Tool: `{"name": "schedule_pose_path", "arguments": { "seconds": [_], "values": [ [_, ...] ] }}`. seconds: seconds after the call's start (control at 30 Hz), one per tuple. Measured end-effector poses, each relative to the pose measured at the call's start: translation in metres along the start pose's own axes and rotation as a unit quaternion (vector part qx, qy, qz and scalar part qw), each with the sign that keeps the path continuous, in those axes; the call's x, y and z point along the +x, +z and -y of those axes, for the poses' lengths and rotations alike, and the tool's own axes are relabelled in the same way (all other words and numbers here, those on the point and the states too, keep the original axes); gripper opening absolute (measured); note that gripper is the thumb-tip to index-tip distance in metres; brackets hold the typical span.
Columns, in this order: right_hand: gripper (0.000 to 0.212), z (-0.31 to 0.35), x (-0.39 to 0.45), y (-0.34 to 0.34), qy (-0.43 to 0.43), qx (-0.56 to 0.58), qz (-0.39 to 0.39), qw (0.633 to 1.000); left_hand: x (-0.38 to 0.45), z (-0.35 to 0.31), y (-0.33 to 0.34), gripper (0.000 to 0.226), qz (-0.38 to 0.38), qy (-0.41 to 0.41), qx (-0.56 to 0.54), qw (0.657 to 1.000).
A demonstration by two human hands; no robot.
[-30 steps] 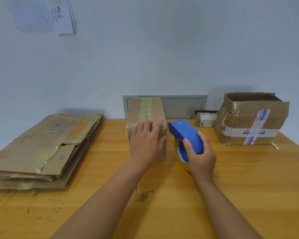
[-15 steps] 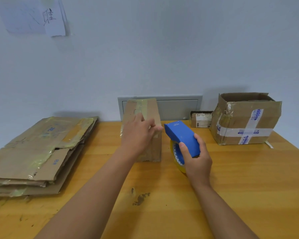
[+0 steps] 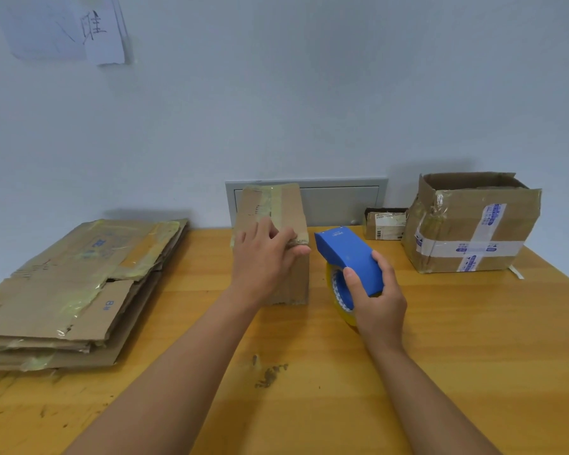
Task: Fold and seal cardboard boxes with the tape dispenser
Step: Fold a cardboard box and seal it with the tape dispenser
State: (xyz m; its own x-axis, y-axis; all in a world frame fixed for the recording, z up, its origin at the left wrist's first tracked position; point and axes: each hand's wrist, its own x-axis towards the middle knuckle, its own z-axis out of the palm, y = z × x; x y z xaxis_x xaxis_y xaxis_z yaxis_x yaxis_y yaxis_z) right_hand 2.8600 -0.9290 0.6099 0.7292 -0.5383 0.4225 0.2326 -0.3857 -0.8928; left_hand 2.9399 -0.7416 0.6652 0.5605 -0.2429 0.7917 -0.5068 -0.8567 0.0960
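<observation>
Head camera looks down on a wooden bench [image 3: 473, 339]. A small upright cardboard box [image 3: 276, 211] stands mid-bench near the wall; the left hand [image 3: 263, 261] grasps its near top edge, fingers curled over it. Just right of the box, the right hand [image 3: 375, 303] grips a blue tape dispenser [image 3: 345, 254] with a yellowish roll. Flattened cartons [image 3: 76, 284] lie stacked at left. A taped open box [image 3: 470, 224] sits at right.

The wooden table [image 3: 473, 339] carries flattened cardboard [image 3: 76, 284] left of the left hand [image 3: 263, 267], 1 narrow box [image 3: 276, 208] under it, 2 boxes beyond the right hand [image 3: 376, 307].
</observation>
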Motion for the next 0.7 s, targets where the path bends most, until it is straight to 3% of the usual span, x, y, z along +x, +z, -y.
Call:
{"name": "schedule_pose_path", "arguments": {
  "seconds": [0.2, 0.37, 0.57, 0.7],
  "values": [
    [0.078, 0.001, 0.000, -0.001, 0.000, 0.001, 0.001, 1.000, 0.002, -0.007, 0.002, 0.048, 0.012, -0.003, 0.049, 0.999],
    [0.079, 0.001, 0.000, 0.000, -0.003, -0.003, 0.003, 1.000, -0.003, 0.006, -0.002, 0.047, 0.033, 0.040, 0.046, 0.998],
    [0.079, 0.001, 0.000, -0.003, -0.006, -0.003, 0.005, 1.000, -0.004, -0.013, -0.005, 0.048, 0.038, 0.020, 0.104, 0.994],
    [0.078, 0.000, 0.000, -0.002, -0.005, -0.003, 0.006, 1.000, -0.001, -0.013, -0.016, 0.044, 0.076, -0.011, 0.050, 0.996]
  ]
}}
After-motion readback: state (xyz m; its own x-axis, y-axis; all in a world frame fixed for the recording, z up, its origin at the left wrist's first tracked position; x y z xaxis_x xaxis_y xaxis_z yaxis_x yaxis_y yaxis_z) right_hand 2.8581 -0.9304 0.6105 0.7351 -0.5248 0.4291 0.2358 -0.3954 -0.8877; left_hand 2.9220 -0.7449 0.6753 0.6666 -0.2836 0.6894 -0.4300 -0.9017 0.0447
